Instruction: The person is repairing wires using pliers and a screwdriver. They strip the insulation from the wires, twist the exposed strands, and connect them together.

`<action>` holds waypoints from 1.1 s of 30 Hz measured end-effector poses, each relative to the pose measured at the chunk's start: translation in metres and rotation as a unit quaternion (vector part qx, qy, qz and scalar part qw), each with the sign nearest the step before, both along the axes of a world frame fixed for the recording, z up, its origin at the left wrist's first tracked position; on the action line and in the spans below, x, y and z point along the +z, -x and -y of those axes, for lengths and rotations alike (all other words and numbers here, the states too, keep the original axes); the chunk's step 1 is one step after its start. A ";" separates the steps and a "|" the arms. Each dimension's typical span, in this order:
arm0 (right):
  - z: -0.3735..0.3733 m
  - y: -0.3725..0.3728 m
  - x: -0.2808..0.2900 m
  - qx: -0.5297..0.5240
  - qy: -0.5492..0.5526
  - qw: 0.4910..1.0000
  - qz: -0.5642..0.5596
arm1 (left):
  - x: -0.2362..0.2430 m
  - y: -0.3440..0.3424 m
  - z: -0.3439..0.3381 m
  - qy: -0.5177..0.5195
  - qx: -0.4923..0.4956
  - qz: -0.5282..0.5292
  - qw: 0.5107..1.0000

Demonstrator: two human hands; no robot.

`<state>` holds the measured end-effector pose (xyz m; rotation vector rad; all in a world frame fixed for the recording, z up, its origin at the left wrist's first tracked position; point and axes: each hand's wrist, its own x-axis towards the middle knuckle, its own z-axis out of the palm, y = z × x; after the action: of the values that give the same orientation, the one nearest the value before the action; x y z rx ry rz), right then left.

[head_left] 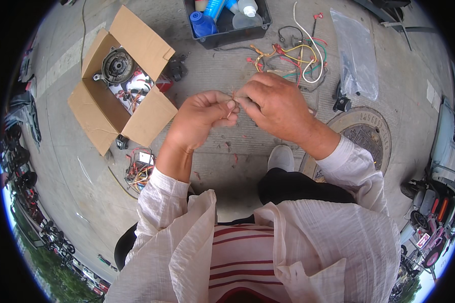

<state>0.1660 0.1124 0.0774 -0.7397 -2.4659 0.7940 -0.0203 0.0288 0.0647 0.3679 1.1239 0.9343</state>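
In front of my body, both hands meet fingertip to fingertip above the ground. My left hand (201, 115) is closed in a pinch on a short, thin reddish wire (233, 93), whose fine copper-coloured strands stick up between the fingers. My right hand (283, 108) pinches the same wire from the other side, thumb and index finger pressed together. Most of the wire is hidden by the fingers. Small red scraps (236, 158) lie on the pavement below. Just beyond my right hand spreads a tangle of coloured wires (308, 60) with red connectors.
An open cardboard box (93, 108) at left holds a round metal part (118, 65). A black bin (232, 38) with bottles stands at the far side. A wire bundle (139, 169) lies near left. At right are a clear plastic bag (356, 55) and a manhole cover (376, 129).
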 end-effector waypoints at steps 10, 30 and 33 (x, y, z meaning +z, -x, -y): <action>-0.004 -0.003 0.004 -0.045 0.344 0.933 -0.090 | 0.004 0.007 0.001 -0.049 0.017 0.085 0.995; -0.015 -0.004 0.009 0.008 0.241 0.965 -0.107 | -0.013 0.016 0.000 0.020 0.077 0.095 0.992; -0.010 0.000 0.004 0.029 0.142 0.986 -0.078 | -0.006 0.010 -0.002 0.038 0.042 0.098 0.994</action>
<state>0.1664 0.1228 0.0812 -0.6776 -2.2692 1.1956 -0.0301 0.0308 0.0584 0.1634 0.9980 0.9767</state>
